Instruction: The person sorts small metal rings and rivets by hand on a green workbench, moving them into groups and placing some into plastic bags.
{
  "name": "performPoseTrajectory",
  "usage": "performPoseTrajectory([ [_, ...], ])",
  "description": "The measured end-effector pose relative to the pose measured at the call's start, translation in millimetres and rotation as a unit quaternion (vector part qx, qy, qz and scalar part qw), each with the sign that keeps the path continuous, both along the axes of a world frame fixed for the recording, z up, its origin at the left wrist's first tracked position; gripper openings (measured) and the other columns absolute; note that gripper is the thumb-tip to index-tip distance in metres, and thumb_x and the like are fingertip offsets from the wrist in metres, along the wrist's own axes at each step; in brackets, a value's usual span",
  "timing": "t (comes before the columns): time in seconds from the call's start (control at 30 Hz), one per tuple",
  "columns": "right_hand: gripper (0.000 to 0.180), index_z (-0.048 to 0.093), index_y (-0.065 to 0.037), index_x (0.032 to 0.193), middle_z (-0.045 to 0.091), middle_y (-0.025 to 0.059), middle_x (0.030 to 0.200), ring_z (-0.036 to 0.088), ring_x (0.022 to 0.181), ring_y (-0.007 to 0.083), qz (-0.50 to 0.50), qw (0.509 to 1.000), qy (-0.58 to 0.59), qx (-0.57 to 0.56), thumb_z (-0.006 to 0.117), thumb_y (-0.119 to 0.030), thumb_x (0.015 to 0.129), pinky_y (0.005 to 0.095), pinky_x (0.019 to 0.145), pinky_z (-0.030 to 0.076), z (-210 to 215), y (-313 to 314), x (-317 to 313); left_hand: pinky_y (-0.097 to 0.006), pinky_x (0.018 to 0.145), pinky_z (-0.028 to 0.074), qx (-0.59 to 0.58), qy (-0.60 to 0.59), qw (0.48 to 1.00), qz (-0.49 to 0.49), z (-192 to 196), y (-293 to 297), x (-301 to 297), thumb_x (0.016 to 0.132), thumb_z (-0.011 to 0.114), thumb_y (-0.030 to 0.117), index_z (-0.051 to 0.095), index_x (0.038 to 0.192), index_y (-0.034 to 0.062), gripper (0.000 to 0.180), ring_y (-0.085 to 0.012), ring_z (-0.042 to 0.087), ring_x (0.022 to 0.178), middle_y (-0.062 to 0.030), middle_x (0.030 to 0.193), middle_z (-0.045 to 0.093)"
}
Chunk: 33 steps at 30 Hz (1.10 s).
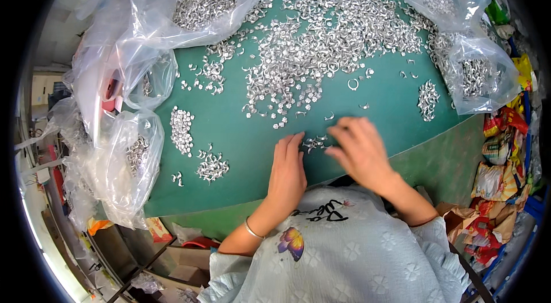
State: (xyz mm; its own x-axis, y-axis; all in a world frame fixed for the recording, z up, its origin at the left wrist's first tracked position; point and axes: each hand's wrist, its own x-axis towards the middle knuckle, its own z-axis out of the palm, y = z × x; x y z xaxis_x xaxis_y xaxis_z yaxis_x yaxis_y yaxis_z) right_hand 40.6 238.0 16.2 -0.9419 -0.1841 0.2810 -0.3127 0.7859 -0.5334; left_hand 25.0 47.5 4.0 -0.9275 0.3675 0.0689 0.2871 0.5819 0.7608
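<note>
On the green tabletop (229, 108), a small cluster of curved silver metal pieces (315, 143) lies between my two hands. My left hand (288, 168) rests on its edge just left of the cluster, fingers stretched out and holding nothing I can see. To the right of the cluster is my right hand (360, 151), a little blurred, with thumb and fingers apart and nothing visible between them. Just beyond the hands lie a few single pieces (329, 116) and a silver ring (353, 84). A large spread of similar small silver pieces (321, 39) covers the far middle of the table.
Sorted small piles sit at left: flower-like pieces (181, 131) and curved pieces (212, 166). Another pile (428, 100) lies at right. Clear plastic bags of metal pieces stand at the left (135, 159) and right (479, 73) edges. Colourful packaging (496, 177) is stacked beyond the right side.
</note>
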Motion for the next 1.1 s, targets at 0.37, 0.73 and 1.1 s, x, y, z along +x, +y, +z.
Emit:
performPoseTrajectory([
  [0.37,0.019,0.055,-0.006,0.084,0.052,0.0101,0.087,0.053,0.079,0.0295,-0.021,0.998,0.054,0.013,0.071,-0.012,0.077,0.0396,0.07,0.044,-39,6,-5,-0.033,0.076,0.051,0.058,-0.038,0.995,0.073,-1,-12,11,0.085,0.059,-0.01,0.054,0.122,-0.0002,0.038,-0.0249,0.058,0.092,-0.0158,0.11,0.056],
  [0.73,0.021,0.058,-0.006,0.095,0.057,0.0097,0.095,0.053,0.089,0.0284,-0.267,0.93,0.109,0.226,0.071,-0.012,0.079,0.0404,0.076,0.039,-25,136,-19,-0.036,0.085,0.047,-0.005,0.048,0.999,0.02,-4,1,0,0.083,0.062,-0.007,0.057,0.12,0.0005,0.038,-0.0299,0.056,0.098,-0.0166,0.112,0.056],
  [1.1,0.016,0.067,-0.006,0.091,0.06,0.0072,0.093,0.054,0.094,0.0267,-0.225,0.956,0.028,0.185,0.073,-0.012,0.078,0.0392,0.081,0.038,-18,132,-47,-0.041,0.089,0.044,-0.033,0.075,0.994,-0.071,-6,50,-30,0.081,0.064,-0.005,0.054,0.124,-0.0011,0.044,-0.0348,0.051,0.101,-0.0174,0.114,0.052],
])
